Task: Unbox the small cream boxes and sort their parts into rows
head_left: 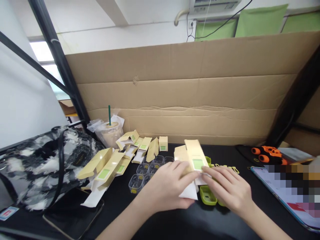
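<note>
Over the middle of the black table, my left hand (167,183) is closed around a small cream-coloured cardboard box (196,151) with a green label and a white flap. A second cream carton (180,153) is bunched behind it in the same grip. My right hand (227,186) pinches the box's lower right edge with thumb and fingers. Below the hands, a lime-green plastic case (208,196) lies on the table, partly covered by my right fingers. Small clear plastic containers (136,181) with yellow marks stand in rows left of my left hand, which hides some of them.
Several open cartons (96,162) lie at the left. Behind them stands a bagged drink cup (110,133) with a green straw. A black-and-white bag (50,160), an orange toy car (271,152) and a tablet (277,193) flank the table (180,226). A cardboard wall (190,93) closes the back.
</note>
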Demonstrator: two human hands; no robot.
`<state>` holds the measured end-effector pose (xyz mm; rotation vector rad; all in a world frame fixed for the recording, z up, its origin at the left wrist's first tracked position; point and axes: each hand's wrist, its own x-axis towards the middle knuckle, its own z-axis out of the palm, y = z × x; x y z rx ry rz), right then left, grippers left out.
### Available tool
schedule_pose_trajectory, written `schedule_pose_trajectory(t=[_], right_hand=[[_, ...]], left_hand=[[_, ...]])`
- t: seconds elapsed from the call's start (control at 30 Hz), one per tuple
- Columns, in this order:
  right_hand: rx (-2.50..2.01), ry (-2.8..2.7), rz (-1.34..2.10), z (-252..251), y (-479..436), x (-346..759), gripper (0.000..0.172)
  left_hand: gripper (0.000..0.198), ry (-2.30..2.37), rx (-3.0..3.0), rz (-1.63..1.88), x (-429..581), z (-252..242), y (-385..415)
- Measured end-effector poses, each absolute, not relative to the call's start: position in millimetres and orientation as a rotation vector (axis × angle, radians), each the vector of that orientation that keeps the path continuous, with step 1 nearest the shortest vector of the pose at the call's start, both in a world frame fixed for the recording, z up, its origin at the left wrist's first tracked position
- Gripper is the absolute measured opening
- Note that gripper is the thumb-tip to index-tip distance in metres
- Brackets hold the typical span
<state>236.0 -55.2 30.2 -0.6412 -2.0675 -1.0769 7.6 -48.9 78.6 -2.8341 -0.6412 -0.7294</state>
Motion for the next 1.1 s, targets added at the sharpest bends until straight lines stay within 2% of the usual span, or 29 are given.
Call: schedule_pose_trajectory(t=[0.1,0.2,0.33,0.43,0.57,0.67,0.83,0.93,1.0,1.1], right_hand=[[-0.675,-1.991,-1.054,23,-53,239,0.022],[-0.711,-1.869,-0.974,18,-52,242,0.03],[-0.718,-1.844,-0.864,20,-51,242,0.03],[-0.694,-1.85,-0.842,21,-52,239,0.03],[-0.658,-1.896,-0.819,21,-54,236,0.029],[-0.652,-1.923,-0.745,21,-57,232,0.03],[-0.807,-1.832,-0.197,29,-58,222,0.018],[-0.865,-1.733,0.195,38,-55,216,0.01],[-0.864,-1.668,0.449,43,-53,211,0.014],[-0.817,-1.524,0.762,45,-51,203,0.019]], left_hand=[[0.031,-0.557,-2.628,-0.684,2,77,-47],[0.031,-0.548,-2.432,-0.783,-25,80,-31],[0.032,-0.921,-2.219,-0.759,-75,89,1],[0.028,-1.323,-2.177,-0.492,-98,87,22],[0.025,-1.454,-2.218,-0.343,-106,69,35],[0.033,-1.5,-2.219,-0.368,-108,57,36],[0.042,-1.511,-2.16,-0.6,-99,62,27],[0.036,-1.513,-2.325,-1.121,-65,73,3],[0.037,-1.691,-2.784,-1.343,-32,75,-17],[0.058,-1.808,-3.563,-1.366,16,63,-38]])
